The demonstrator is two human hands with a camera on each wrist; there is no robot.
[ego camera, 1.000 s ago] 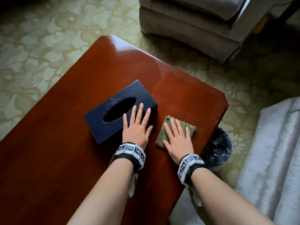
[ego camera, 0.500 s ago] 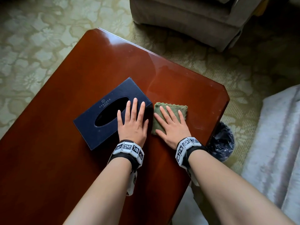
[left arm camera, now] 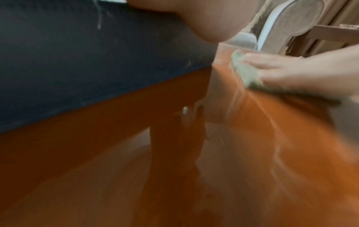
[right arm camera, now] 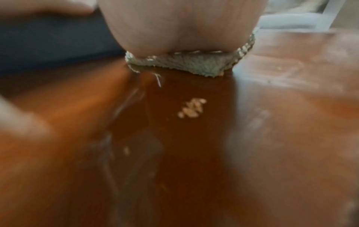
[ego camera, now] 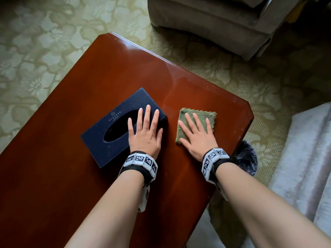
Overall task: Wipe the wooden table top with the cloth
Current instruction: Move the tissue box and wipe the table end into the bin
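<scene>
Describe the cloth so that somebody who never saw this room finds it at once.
Start at the red-brown wooden table. Near its right end a navy tissue box lies under the left hand. The cloth lies flat just right of it, under the right hand: small, olive green, zigzag-edged.

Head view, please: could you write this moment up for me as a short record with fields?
surface: glossy reddish wooden table
cloth: green, lying flat near the table's right edge
right hand: flat on the cloth, fingers spread, pressing it down
left hand: flat on the near end of the tissue box
tissue box: dark blue, set at an angle left of the cloth, apart from it
marks: pale specks on the wood near the cloth, right wrist view
beyond the table: armchair, patterned carpet
</scene>
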